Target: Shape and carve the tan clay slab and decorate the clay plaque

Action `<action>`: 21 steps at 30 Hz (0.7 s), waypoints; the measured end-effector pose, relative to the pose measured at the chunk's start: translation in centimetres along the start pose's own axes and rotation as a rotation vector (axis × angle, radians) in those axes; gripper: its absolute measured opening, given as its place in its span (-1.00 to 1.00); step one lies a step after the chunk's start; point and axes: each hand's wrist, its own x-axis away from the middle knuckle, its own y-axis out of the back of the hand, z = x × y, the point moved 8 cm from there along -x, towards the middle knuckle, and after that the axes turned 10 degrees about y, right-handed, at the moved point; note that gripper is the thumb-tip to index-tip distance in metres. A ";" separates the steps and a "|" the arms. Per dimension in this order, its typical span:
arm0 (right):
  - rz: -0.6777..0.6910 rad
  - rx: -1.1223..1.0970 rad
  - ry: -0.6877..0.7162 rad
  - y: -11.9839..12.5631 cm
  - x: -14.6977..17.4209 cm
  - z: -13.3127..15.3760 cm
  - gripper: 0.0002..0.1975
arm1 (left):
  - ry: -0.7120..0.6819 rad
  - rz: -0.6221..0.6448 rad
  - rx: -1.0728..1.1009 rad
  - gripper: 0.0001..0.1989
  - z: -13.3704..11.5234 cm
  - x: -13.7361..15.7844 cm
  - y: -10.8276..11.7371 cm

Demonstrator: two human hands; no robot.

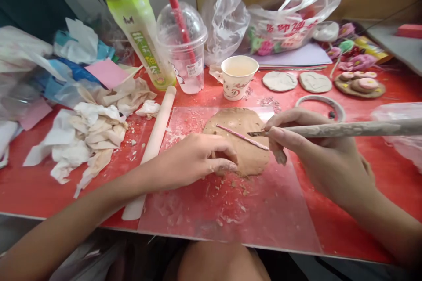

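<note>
A flat brown clay slab [252,158] lies on a clear plastic sheet [263,219]. Across its top runs a thin pinkish stick or strip [242,136]. My left hand [198,158] rests at the slab's left edge, fingers curled and the fingertips close to the thumb; anything between them is hidden. In my right hand [316,153] is a long brush-like tool [349,128], its handle coated grey, pinched between thumb and fingers. The tool's dark pointed tip is over the slab, close to the strip; whether it touches cannot be seen.
Left of the sheet lies a pale rolling pin [158,140], beside crumpled tissues [89,136]. Behind stand a green-labelled bottle [141,30], a lidded plastic cup [184,52] and a paper cup [238,79]. Pale clay discs [280,81] and a tape roll [339,107] sit at right.
</note>
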 end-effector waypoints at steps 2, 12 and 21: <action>-0.036 -0.037 0.009 0.7 -0.2 -0.2 -0.96 | 0.039 -0.003 0.034 -0.90 0.7 -0.2 0.1; 0.038 0.065 -0.097 0.2 0.3 -0.7 -0.89 | 0.076 -0.066 0.099 -0.89 1.6 0.4 0.5; 0.104 0.064 -0.093 -0.2 0.4 -0.9 -0.94 | -0.163 0.046 -0.008 -0.89 -1.0 1.6 -1.0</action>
